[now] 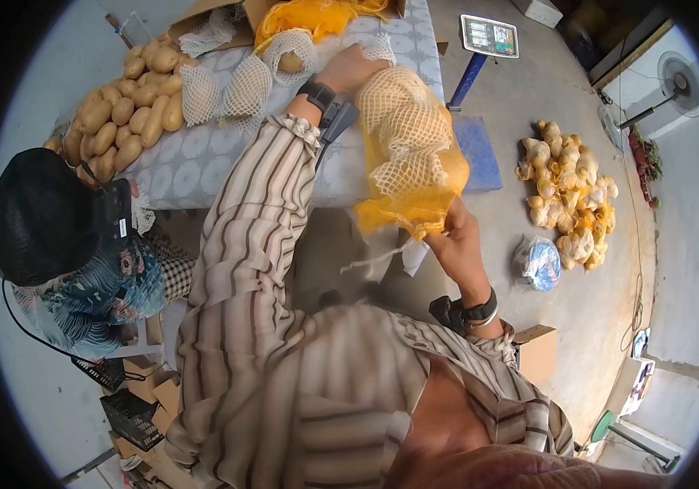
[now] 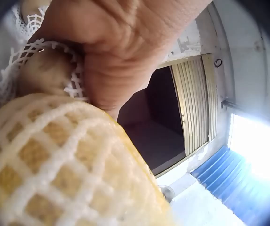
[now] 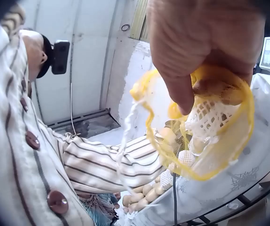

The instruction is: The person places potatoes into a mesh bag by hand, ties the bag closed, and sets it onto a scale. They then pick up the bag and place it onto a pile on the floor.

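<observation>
A yellow net bag (image 1: 415, 213) holds several potatoes in white foam nets (image 1: 415, 126) and hangs off the table's front edge. My right hand (image 1: 459, 244) grips its mouth; in the right wrist view the rim (image 3: 251, 117) is spread, with a white string (image 3: 125, 136) hanging from it. My left hand (image 1: 353, 72) is at the bag's far end, beside another white foam net (image 1: 378, 49); its fingertips are hidden. The left wrist view shows this hand (image 2: 111, 42) above the bag's netted potato (image 2: 55, 155), near a partly covered potato (image 2: 45, 73).
Bare potatoes (image 1: 121, 114) are piled on the table's left, near netted ones (image 1: 245, 85). Behind lie yellow nets (image 1: 309, 18) and a carton (image 1: 239, 33). A person (image 1: 105, 269) sits at left. A scale (image 1: 490, 37), filled bags (image 1: 569, 191) and a fan (image 1: 679, 85) are at right.
</observation>
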`<state>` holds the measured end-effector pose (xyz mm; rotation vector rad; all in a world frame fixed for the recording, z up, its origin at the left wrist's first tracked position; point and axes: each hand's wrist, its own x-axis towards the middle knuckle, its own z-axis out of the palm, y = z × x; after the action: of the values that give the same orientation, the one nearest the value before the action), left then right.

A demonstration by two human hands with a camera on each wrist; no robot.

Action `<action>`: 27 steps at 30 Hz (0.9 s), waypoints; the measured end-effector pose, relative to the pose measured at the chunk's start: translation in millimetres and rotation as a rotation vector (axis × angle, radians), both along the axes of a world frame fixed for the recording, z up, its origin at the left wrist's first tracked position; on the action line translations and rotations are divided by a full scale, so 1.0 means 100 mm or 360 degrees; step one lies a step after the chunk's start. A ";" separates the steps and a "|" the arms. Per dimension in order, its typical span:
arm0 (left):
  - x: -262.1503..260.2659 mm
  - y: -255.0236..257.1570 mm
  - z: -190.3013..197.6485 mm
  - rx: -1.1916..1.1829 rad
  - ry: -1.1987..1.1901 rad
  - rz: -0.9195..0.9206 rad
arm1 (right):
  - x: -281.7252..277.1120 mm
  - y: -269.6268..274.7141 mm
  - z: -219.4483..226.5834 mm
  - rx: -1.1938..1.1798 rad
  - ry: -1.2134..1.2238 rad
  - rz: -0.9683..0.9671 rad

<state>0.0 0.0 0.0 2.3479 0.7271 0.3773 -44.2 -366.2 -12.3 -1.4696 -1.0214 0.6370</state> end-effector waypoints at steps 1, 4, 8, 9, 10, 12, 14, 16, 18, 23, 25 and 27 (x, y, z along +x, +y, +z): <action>-0.01 -0.01 0.01 -0.0045 -0.0009 0.0055 | -0.01 0.01 0.04 0.0027 0.0104 -0.0121; 0.01 -0.10 0.07 -0.0039 -0.0127 0.0131 | 0.16 0.05 0.13 0.0086 0.0028 -0.0389; -0.21 -0.10 0.12 -0.0298 -0.0359 0.0200 | 0.17 0.17 0.29 0.0177 -0.0117 -0.0628; -0.29 -0.13 0.15 -0.0300 -0.0370 0.0202 | 0.18 0.20 0.32 0.0237 -0.0123 -0.0675; -0.39 -0.15 0.17 -0.0774 -0.0637 0.0216 | 0.19 0.21 0.29 0.0231 -0.0122 -0.0672; -0.58 -0.08 0.16 -0.1363 -0.1066 0.0167 | 0.23 0.22 0.23 0.0058 -0.0328 -0.0571; -0.85 -0.29 0.31 -0.1590 -0.1293 0.0159 | 0.26 0.22 0.24 0.0068 -0.0199 -0.0559; -1.16 -0.60 0.50 -0.1811 -0.1532 0.0146 | 0.24 0.22 0.35 0.0030 -0.0021 -0.0580; -1.46 -0.90 0.60 -0.2045 -0.1650 -0.0150 | 0.21 0.26 0.39 0.0088 -0.0023 -0.0610; -1.85 -1.61 0.49 -0.2223 -0.1468 -0.0514 | 0.20 0.40 0.51 0.0355 -0.0324 -0.0582; -1.87 -1.72 0.42 -0.2368 -0.1135 -0.0826 | 0.17 0.45 0.58 0.0684 -0.0465 -0.0616; -1.84 -1.81 0.41 -0.2355 -0.0796 -0.0901 | 0.15 0.46 0.67 0.0768 -0.0267 -0.0650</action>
<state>-183.6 -180.6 40.7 0.8870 -0.0314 0.0677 -28.8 -320.0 54.3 -1.2563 -0.8857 -0.0304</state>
